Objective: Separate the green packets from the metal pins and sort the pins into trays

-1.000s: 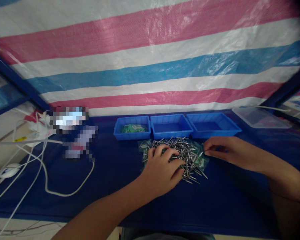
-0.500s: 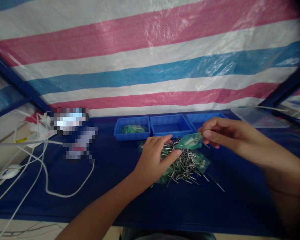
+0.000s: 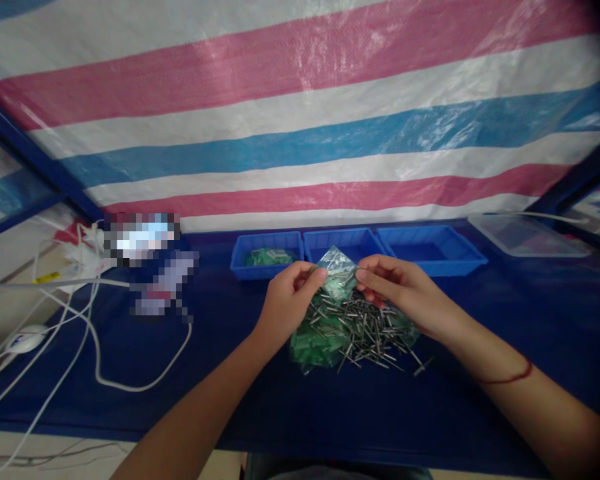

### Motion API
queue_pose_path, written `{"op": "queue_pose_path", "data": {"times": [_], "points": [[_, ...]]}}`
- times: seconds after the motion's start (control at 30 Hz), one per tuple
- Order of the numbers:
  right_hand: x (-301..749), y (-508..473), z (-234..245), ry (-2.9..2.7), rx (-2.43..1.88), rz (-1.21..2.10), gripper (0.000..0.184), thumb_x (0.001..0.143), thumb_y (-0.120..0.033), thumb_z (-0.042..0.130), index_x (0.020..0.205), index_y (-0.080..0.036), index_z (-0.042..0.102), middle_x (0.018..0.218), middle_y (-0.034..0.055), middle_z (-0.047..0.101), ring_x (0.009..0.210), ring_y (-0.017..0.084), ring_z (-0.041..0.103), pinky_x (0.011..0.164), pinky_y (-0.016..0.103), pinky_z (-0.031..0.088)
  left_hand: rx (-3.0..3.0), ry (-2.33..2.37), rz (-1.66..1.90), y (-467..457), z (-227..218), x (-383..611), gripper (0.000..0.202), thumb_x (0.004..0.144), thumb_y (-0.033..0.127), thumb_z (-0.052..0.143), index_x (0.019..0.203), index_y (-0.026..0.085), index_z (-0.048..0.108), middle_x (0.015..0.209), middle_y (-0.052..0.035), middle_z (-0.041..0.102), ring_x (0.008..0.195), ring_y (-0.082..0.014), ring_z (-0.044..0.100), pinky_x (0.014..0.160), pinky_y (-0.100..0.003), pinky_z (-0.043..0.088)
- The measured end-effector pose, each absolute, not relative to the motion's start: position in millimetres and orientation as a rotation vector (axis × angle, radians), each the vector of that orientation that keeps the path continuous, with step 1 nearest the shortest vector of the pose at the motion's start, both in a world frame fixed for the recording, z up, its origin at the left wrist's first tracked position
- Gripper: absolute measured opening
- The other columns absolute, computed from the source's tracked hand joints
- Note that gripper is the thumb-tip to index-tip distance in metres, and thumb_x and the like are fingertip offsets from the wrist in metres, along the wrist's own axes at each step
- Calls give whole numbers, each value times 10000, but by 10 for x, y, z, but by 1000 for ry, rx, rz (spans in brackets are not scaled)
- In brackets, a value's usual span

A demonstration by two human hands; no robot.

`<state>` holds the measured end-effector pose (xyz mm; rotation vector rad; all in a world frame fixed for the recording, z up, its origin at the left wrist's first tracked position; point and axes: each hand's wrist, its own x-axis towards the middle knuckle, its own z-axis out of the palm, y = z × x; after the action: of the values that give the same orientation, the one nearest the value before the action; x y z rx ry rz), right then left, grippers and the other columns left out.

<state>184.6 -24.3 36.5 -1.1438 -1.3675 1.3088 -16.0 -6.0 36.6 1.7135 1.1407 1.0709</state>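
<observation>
Both hands hold one small clear green plastic bag (image 3: 337, 271) up above a pile. My left hand (image 3: 286, 301) pinches its left edge and my right hand (image 3: 399, 292) pinches its right edge. Under them a heap of thin metal pins (image 3: 360, 328) lies on the dark blue table (image 3: 260, 393), mixed with more green bags (image 3: 311, 345). Behind the heap stand three blue trays: the left tray (image 3: 267, 254) holds green bags, the middle tray (image 3: 316, 245) and the right tray (image 3: 430, 249) look empty.
White cables (image 3: 100, 373) loop over the table's left side, with a white mouse-like device (image 3: 24, 339) at the far left. A blurred-out object (image 3: 153, 267) sits left of the trays. A clear plastic lid or tray (image 3: 527, 235) lies far right. A striped tarp (image 3: 300, 120) forms the back wall.
My right hand pulled a green bag out of the pin heap and lifted it. My left hand left the pile and took the bag's other edge. Some pins scattered.
</observation>
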Motion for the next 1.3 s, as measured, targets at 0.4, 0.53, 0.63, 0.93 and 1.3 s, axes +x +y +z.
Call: {"op": "queue_pose_path", "data": {"times": [0.4, 0.53, 0.63, 0.93, 1.3], "points": [[1810, -292, 397, -1262, -1132, 1314, 279, 776, -435, 676, 899, -191, 620, 798, 39, 698, 556, 105, 587, 425, 207, 430, 2011, 1204, 1136, -34, 421, -214, 233, 914, 336, 514, 981, 188, 681, 889, -18, 682, 741, -133, 584, 711, -240, 430], [1809, -290, 399, -1226, -1113, 1239, 302, 816, -475, 620, 850, -176, 649, 787, 63, 703, 638, 141, 640, 491, 236, 498, 1831, 1170, 1091, -69, 436, -185, 321, 942, 383, 442, 1034, 184, 677, 783, -9, 672, 642, -118, 578, 611, -221, 428], [1802, -290, 420, -1289, -1125, 1107, 259, 787, -433, 670, 836, -179, 657, 691, 30, 687, 578, 122, 625, 524, 240, 521, 1779, 1163, 1084, -80, 413, -165, 328, 924, 418, 467, 966, 181, 690, 717, -1, 643, 621, -117, 568, 593, -218, 431], [1783, -309, 384, -1406, -1062, 950, 149, 762, -327, 713, 835, -217, 644, 707, 2, 677, 622, 132, 658, 593, 259, 551, 1750, 1111, 1132, -16, 286, -170, 270, 859, 339, 589, 1086, 207, 649, 847, -20, 684, 725, -140, 609, 674, -250, 475], [1872, -322, 434, -1397, -1049, 921, 262, 833, -352, 630, 1061, -248, 557, 833, 14, 683, 611, 128, 626, 575, 284, 519, 1854, 1283, 1320, 112, 447, -333, 200, 877, 317, 556, 979, 191, 673, 892, -26, 697, 793, -148, 623, 696, -238, 455]]}}
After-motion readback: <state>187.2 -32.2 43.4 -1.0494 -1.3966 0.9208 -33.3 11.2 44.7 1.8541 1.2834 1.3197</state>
